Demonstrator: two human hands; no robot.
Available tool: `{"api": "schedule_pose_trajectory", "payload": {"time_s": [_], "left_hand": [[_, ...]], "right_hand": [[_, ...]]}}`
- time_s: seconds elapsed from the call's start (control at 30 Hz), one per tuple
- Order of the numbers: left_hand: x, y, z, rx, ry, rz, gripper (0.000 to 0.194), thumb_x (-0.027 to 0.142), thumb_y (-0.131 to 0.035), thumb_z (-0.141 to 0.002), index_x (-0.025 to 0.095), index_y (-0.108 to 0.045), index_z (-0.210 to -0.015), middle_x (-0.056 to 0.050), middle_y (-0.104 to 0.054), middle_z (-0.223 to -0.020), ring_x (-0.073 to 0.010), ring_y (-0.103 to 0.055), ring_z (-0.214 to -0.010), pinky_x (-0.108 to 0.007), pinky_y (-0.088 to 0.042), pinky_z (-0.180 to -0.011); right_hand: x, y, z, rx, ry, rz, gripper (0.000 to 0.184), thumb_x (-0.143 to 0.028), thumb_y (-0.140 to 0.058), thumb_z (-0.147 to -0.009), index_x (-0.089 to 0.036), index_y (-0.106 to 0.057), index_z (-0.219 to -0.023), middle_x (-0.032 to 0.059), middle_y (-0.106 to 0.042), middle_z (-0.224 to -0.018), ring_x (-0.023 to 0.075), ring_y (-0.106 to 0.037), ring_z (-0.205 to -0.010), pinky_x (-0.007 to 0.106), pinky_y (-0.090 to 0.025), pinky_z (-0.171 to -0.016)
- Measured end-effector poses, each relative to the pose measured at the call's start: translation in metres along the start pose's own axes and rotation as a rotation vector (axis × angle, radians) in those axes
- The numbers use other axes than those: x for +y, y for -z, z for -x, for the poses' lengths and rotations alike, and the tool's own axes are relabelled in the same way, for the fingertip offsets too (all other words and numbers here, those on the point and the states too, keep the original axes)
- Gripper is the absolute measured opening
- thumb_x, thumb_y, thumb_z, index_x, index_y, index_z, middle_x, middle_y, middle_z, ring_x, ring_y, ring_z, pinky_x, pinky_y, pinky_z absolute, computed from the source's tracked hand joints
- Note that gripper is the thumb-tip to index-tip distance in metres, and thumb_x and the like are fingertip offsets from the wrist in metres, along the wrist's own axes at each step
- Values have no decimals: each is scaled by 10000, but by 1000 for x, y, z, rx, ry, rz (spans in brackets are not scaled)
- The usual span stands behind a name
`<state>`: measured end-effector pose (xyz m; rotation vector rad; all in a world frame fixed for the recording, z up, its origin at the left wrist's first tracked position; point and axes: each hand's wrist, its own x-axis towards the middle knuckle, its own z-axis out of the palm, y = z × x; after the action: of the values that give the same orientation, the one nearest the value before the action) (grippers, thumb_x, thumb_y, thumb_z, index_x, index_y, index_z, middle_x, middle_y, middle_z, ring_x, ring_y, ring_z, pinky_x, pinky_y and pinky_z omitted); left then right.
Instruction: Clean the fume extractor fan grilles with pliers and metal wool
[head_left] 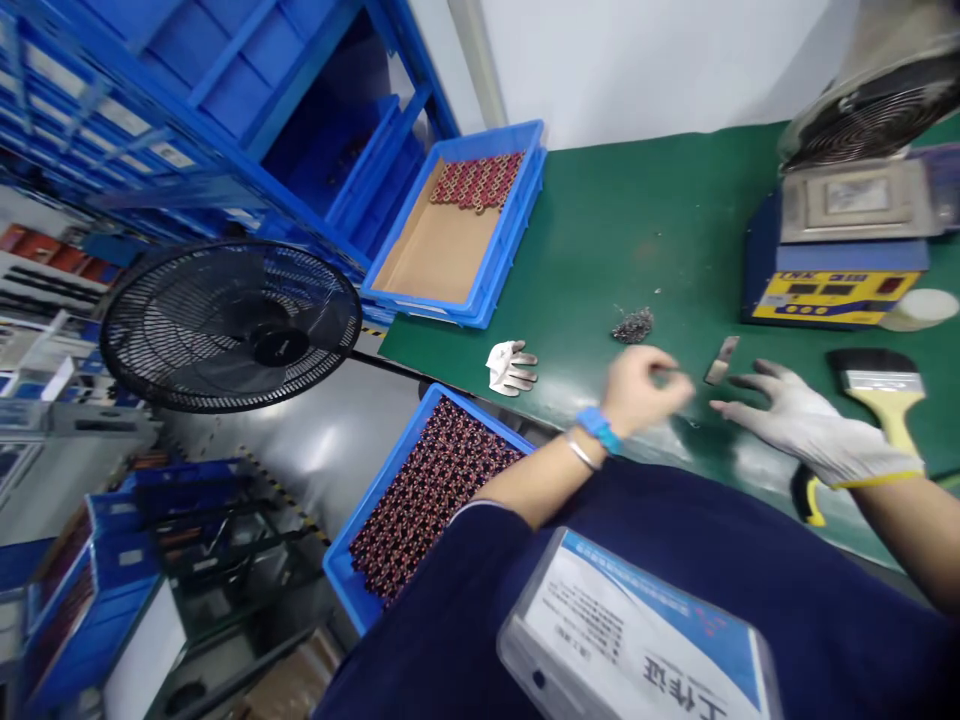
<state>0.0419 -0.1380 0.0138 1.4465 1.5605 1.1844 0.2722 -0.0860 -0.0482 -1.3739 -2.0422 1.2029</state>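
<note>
My left hand point(643, 388), bare and with a blue band at the wrist, hovers over the front of the green table. Its fingers curl round to the thumb in a ring, slightly blurred; anything pinched at the tips is too small to make out. My right hand point(795, 415) wears a white knit glove and is open, its fingers apart and pointing left. Just beyond its fingertips lies a small flat metallic piece point(722, 360). A small heap of dark, thin metal bits point(634, 325) rests beyond my left hand. Leftward, a white glove point(511, 368) lies flat.
A brush point(885, 390) and a yellow-and-black tool point(808, 495) lie by my right hand. Behind stands a blue-and-yellow soldering station point(836, 285). Blue trays point(499, 255) hold rows of reddish parts; another full bin point(341, 560) sits lower left. A black fan point(232, 325) stands left.
</note>
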Motion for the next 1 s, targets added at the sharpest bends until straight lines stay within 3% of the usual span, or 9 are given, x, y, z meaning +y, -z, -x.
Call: {"api": "schedule_pose_trajectory", "payload": {"time_s": [0.07,0.1,0.2,0.3,0.5,0.63,0.8,0.9,1.0], "left_hand": [[-32,69,-4,453,231,-319,183,206,-691,-766,149,-600,-915,-121,-641,-1064,-195,-562,-1059,-330,-439,-974],[-45,102,-6,561,384,-430,172,211,-675,-787,156,-600,-932,-127,-633,-1115,-210,-539,-1136,-346,-416,-1013],[-73,175,-15,499,683,-456,149,221,-731,-716,164,-598,-748,-96,-657,-845,-266,-586,-1076,-370,-451,-926],[-75,194,-22,359,748,-410,301,254,-748,-673,177,-501,-520,-18,-498,-492,-247,-634,-789,-351,-484,-763],[-43,130,-17,163,462,-101,214,349,-616,-759,180,-566,-637,23,-601,-567,-138,-589,-581,-262,-482,-587],[-24,61,-12,-243,330,295,214,353,-690,-723,155,-609,-734,-1,-639,-649,-116,-593,-590,-231,-492,-596],[-14,18,-18,-357,441,256,329,390,-696,-684,174,-462,-603,15,-528,-584,-133,-586,-583,-260,-510,-570],[-4,13,-12,-308,87,4,183,295,-671,-713,161,-562,-652,-18,-570,-672,-108,-537,-604,-230,-459,-571],[12,2,7,-579,-118,1,162,290,-617,-799,165,-696,-866,-81,-680,-935,-93,-546,-610,-232,-447,-560]], "right_hand": [[8,3,6,76,-199,235,628,-506,-664,-855,-36,-630,-1271,238,-399,-1445,272,-367,-1377,294,-264,-1152],[9,1,7,69,-257,304,619,-509,-624,-884,-68,-610,-1319,218,-400,-1454,291,-363,-1378,326,-268,-1153],[-5,-17,2,-8,-219,248,636,-534,-579,-891,-84,-584,-1340,211,-444,-1421,328,-396,-1349,402,-291,-1158],[-36,-40,-2,-8,-140,160,672,-578,-605,-829,-96,-594,-1297,202,-466,-1402,354,-408,-1340,473,-302,-1171],[-115,-59,-3,1,-67,-6,543,-570,-545,-902,-212,-590,-1309,67,-635,-1206,195,-646,-1037,298,-569,-913],[-151,-53,5,105,-59,72,370,-457,-493,-971,-276,-621,-1267,10,-688,-1052,148,-677,-875,233,-576,-747],[-125,-32,38,299,-254,232,302,-263,-382,-981,-209,-670,-1050,35,-678,-997,188,-646,-920,289,-516,-823],[-98,-31,63,337,-398,279,292,-320,-425,-974,-155,-666,-970,80,-658,-903,227,-625,-826,311,-469,-737],[-93,-36,86,415,-372,411,336,-347,-386,-1003,-172,-655,-1101,88,-652,-997,207,-616,-843,288,-433,-719]]}}
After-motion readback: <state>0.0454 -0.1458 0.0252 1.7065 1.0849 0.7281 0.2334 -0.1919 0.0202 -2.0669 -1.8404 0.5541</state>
